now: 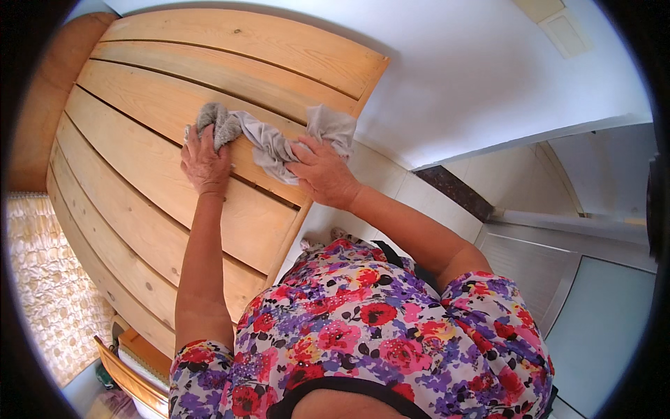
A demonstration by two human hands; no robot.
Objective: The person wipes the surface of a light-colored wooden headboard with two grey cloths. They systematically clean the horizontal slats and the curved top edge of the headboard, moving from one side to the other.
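Observation:
Pale wooden slats (141, 152) of a bed base, with dark gaps between them, lie before me. My left hand (205, 162) presses on a bunched grey towelling cloth (219, 125) over the middle slats. Nearer the slats' right-hand ends, my right hand (323, 173) grips a thin light grey cloth (267, 144). Part of this cloth bulges up beyond the right fingers, and its other end reaches the towelling cloth. Whether the two cloths are joined cannot be told. The palms of both hands are hidden.
A wooden headboard (39, 99) stands at the left, above a patterned curtain (49, 272). At lower left is a wooden piece of furniture (131, 374). A white wall (450, 78) borders the bed. Floor tiles (382, 167) and a door with a frosted panel (602, 324) are at the right.

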